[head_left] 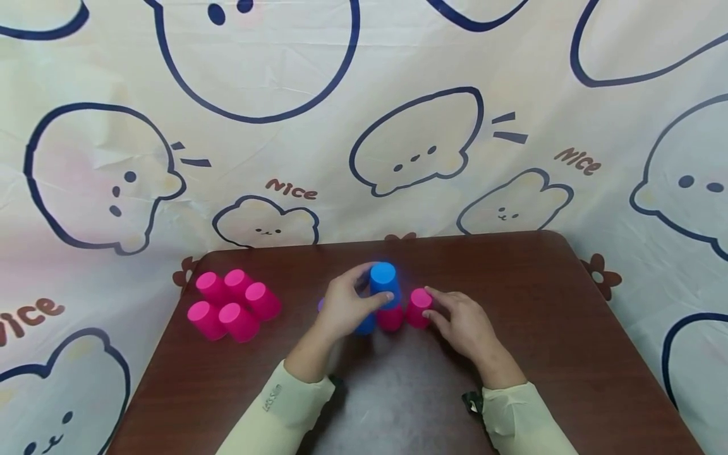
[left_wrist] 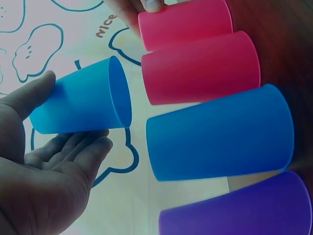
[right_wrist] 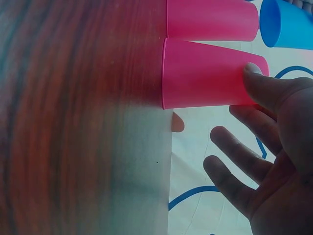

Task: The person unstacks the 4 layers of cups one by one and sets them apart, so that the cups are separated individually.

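The left hand [head_left: 345,303] holds a blue cup [head_left: 383,278] upside down between thumb and fingers, raised above the row; in the left wrist view this blue cup [left_wrist: 83,100] is apart from the standing cups. The right hand [head_left: 467,325] pinches the upper end of an inverted pink cup [head_left: 419,308] standing at the row's right end. Beside it stands another pink cup [head_left: 389,318], then a blue cup [left_wrist: 220,134] and a purple cup [left_wrist: 239,208]. In the right wrist view, the thumb lies on the pink cup [right_wrist: 210,76], and the other fingers are spread.
Several inverted pink cups [head_left: 239,322] stand grouped at the left of the brown table [head_left: 546,354]. Behind the table hangs a pale sheet [head_left: 341,151] with cartoon drawings.
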### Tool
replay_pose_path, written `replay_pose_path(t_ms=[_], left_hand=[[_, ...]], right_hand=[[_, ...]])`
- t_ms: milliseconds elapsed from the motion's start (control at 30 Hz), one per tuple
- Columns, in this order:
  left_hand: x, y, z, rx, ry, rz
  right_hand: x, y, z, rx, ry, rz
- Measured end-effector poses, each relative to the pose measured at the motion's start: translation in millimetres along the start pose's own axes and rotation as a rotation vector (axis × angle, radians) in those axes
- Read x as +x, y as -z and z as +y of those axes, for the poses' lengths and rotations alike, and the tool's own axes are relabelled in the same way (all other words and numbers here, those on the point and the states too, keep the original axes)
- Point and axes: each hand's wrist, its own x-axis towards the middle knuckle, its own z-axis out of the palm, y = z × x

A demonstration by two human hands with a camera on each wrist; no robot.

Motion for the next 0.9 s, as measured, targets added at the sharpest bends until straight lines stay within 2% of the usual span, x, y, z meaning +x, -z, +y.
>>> replay_pose_path(t_ms=[200,467,633,900], left_hand=[[-2.2,8.0,-2.2,0.026,0.011,0.026],[-1.6,21.5,-3.7,0.038,0.037,0.067],[-1.5,36.0,-2.6,0.045,0.044,0.087],[-4.1,60.0,-7.5,-0.008,0.076,0.143]], right_hand=[[-0.1,-1.2,0.5,-0.007,0.005,0.009],[1.2,-2.3,2.4,-0.003,0.060,0.049],[1.4,-1.0,1.8,-0.002,0.039,0.034],[0.1,-1.0,1.4,0.001,0.019,0.021]])
